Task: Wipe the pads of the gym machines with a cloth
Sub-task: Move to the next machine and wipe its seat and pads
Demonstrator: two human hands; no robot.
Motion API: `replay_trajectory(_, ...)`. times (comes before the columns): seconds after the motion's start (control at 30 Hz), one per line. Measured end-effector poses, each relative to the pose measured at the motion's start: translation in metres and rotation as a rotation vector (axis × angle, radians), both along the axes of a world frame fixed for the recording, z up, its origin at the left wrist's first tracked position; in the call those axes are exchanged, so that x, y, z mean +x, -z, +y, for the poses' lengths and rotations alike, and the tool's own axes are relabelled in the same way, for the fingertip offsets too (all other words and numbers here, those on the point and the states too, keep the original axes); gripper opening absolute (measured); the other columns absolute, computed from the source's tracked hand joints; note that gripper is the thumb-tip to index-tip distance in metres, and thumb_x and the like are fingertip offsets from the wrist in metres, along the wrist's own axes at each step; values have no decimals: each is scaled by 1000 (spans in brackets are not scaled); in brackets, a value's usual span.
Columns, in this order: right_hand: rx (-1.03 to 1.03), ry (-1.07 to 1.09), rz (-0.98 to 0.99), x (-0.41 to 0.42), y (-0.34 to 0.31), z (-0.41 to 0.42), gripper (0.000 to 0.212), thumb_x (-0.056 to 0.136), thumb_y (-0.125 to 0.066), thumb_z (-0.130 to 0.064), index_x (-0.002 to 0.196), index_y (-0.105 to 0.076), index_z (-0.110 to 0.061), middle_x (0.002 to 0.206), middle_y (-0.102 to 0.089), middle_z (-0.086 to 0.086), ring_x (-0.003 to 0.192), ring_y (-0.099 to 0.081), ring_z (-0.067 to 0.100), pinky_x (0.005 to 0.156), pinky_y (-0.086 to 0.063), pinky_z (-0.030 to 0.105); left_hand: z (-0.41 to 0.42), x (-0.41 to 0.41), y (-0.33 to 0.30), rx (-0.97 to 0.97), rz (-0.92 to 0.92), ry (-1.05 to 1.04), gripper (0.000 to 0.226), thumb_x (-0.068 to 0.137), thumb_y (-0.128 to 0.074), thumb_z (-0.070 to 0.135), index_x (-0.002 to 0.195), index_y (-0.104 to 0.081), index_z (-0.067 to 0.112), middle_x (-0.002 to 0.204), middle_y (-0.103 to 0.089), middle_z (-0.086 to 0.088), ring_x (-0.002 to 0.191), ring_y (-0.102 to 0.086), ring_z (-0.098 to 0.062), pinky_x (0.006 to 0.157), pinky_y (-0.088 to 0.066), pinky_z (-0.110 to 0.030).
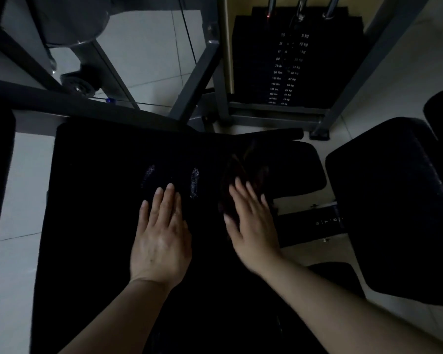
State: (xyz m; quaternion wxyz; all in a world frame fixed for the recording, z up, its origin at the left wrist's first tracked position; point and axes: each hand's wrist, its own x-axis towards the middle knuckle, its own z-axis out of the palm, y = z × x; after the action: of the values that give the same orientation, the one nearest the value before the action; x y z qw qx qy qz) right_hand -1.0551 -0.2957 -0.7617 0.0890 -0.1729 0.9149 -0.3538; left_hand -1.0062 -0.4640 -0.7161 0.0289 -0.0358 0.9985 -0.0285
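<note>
A large black seat pad point(100, 200) fills the middle of the head view, with two pale worn streaks near its centre. My left hand point(161, 236) lies flat on the pad, fingers straight and together. My right hand point(253, 226) presses with straight fingers on a dark reddish cloth point(243, 172) at the pad's right side. The cloth is dim and blurred, and its edges are hard to make out.
A black weight stack point(287, 67) in a grey frame stands at the back. Grey frame bars point(197, 80) and a pulley wheel point(78, 84) sit at back left. Another black pad point(394, 205) is at right, a smaller one point(299, 169) beside the cloth. White tiled floor point(18, 187) surrounds.
</note>
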Motion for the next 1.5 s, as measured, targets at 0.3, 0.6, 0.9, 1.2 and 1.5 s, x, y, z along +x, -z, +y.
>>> replay_trajectory(0.3, -236, 48, -29, -13, -20, -69, 52, 100, -26, -38, 146, -32, -16, 155, -28, 1, 144, -20, 15, 119, -5, 31, -2, 2, 2, 37, 22, -3, 54, 91, -29, 18, 138, -38, -6, 152, -28, -20, 143, -16, -30, 116, -10, -42)
replay_trajectory(0.6, -27, -105, 23, -144, -17, -118, 44, 96, -47, -22, 139, -43, -20, 146, -43, -1, 137, -33, 14, 114, -8, 31, -1, -4, -4, 83, 7, -57, 52, 90, -34, 23, 132, -50, -2, 148, -38, -17, 140, -23, -27, 115, -11, -37)
replay_trajectory(0.9, -114, -387, -48, -10, -20, -19, 59, 93, -48, -19, 148, -30, -26, 158, -13, -16, 145, -2, 2, 116, 8, 30, -8, 5, -14, 169, 158, -105, 42, 84, -42, 29, 108, -69, 8, 129, -59, -13, 126, -50, -30, 106, -33, -53)
replay_trajectory(1.2, 83, -89, 10, -98, -21, -104, 53, 99, -39, -29, 149, -25, -24, 158, -17, -9, 146, -10, 11, 118, -1, 38, -7, 5, -5, 110, 87, -109, 41, 84, -39, 27, 111, -63, 9, 132, -54, -16, 129, -42, -32, 108, -24, -55)
replay_trajectory(1.5, 31, -120, 79, -49, -18, -76, 53, 94, -35, -32, 145, -34, -17, 157, -25, 0, 145, -19, 19, 118, -12, 45, -8, 6, -6, 106, 117, -101, 42, 82, -38, 27, 109, -64, 7, 129, -55, -17, 128, -40, -31, 107, -23, -54)
